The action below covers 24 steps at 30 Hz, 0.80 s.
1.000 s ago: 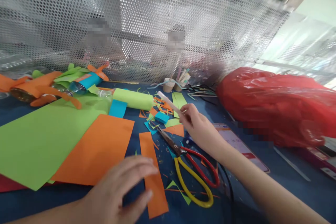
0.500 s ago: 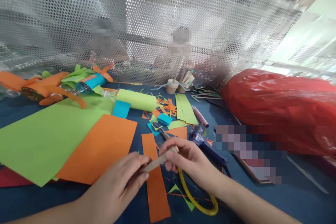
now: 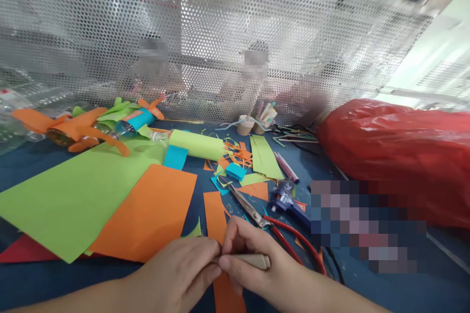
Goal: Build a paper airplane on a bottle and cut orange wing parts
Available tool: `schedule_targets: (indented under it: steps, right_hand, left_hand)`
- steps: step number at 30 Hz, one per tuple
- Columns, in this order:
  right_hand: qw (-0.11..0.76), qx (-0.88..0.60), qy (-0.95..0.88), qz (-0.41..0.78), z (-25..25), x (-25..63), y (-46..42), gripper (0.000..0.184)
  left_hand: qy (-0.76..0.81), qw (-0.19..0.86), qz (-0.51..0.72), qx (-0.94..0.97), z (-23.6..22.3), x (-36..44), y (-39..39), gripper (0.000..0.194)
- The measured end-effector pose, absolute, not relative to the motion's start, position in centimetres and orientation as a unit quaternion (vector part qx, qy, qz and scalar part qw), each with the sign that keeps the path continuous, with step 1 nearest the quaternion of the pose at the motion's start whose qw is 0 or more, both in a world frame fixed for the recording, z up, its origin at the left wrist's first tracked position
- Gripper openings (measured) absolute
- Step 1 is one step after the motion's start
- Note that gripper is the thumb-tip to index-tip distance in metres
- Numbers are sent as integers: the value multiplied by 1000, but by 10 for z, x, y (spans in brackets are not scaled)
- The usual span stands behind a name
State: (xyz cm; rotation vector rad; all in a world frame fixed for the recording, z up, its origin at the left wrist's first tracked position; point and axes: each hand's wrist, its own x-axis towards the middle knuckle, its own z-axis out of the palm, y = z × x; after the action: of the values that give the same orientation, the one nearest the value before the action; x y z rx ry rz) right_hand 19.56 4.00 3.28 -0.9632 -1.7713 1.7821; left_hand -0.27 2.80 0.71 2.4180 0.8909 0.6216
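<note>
Beyond the dark blue table (image 3: pixel 36 279) rises a perforated metal partition (image 3: pixel 209 14), through which two people (image 3: pixel 157 76) are indistinctly visible. At its foot stand two small cups (image 3: pixel 245 127) side by side, the right-hand one holding a cluster of pens (image 3: pixel 270 113). To the right rests a bulky red plastic bag (image 3: pixel 385 142). At left, bottles wrapped in orange (image 3: pixel 88 120) and blue paper (image 3: pixel 143 119) lie close together; a bottle in light green paper (image 3: pixel 198 145) lies nearer the centre, beside assorted paper scraps (image 3: pixel 242 154).
</note>
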Motion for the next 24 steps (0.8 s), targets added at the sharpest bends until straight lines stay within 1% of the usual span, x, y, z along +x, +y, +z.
schedule_targets:
  steps: [7, 10, 13, 14, 16, 17, 19, 20, 21, 22, 24]
  right_hand:
    - [202, -344, -726, 560, 40, 202, 37, 17]
    - [209, -334, -737, 550, 47, 200, 37, 12]
    - [257, -335, -725, 544, 45, 200, 36, 12]
    - [281, -344, -713, 543, 43, 201, 36, 13]
    - [340, -360, -664, 560, 37, 204, 40, 15]
    - [383, -368, -624, 573, 34, 206, 43, 16]
    - [466, -381, -545, 584, 31, 209, 51, 16]
    - [494, -385, -519, 581, 31, 210, 55, 15]
    - [514, -394, -500, 575, 31, 210, 59, 16]
    - [516, -402, -493, 573, 31, 210, 63, 16]
    - [494, -417, -507, 570, 32, 208, 67, 15]
  left_hand:
    - [329, 208, 276, 879, 14, -1, 26, 50]
    - [320, 231, 292, 871, 11, -1, 26, 48]
    - [341, 258, 321, 845, 1, -3, 26, 42]
    - [370, 258, 331, 829, -2, -5, 26, 45]
    - [419, 255, 345, 800, -6, -8, 26, 42]
    - [435, 248, 348, 793, -6, -9, 25, 35]
    - [433, 209, 356, 802, -5, -10, 25, 21]
    - [414, 171, 363, 817, -5, -10, 24, 19]
    - [388, 123, 369, 836, -6, -10, 23, 19]
    - [357, 68, 374, 853, -7, -10, 22, 22]
    - [306, -33, 371, 876, -14, -8, 19, 32]
